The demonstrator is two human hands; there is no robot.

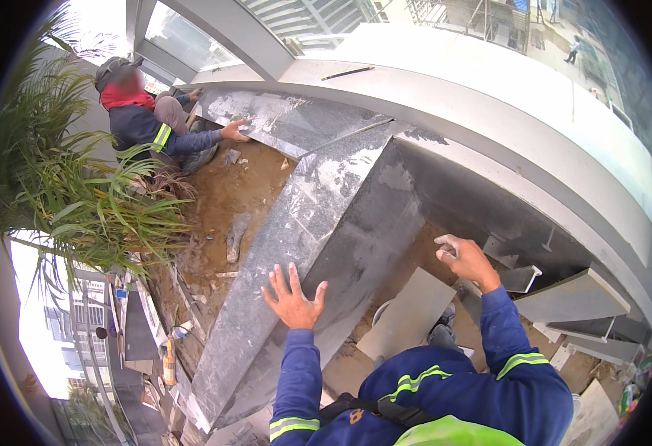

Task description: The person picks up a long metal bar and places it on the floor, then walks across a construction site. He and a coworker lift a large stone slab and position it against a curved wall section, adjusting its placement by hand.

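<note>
My left hand (294, 299) is spread over the dusty grey stone capping (277, 223) of a low wall, its palm close to the inner edge. I cannot tell whether it presses on the stone. Off to the right, my right hand (467, 262) hovers above the recess behind the wall. Its fingers are loosely curled, with a gap at the thumb and nothing seen in them. A co-worker (143, 119) crouches at the far left with both hands at the edge of another grey slab (266, 115), which meets the capping at a corner.
Loose grey panels (575, 301) lean at the right, and a flat board (408, 316) lies by my legs. Palm leaves (95, 201) hang over the brown soil (229, 186) at left. A thin dark stick (348, 73) rests on the white ledge (445, 104) below the glass.
</note>
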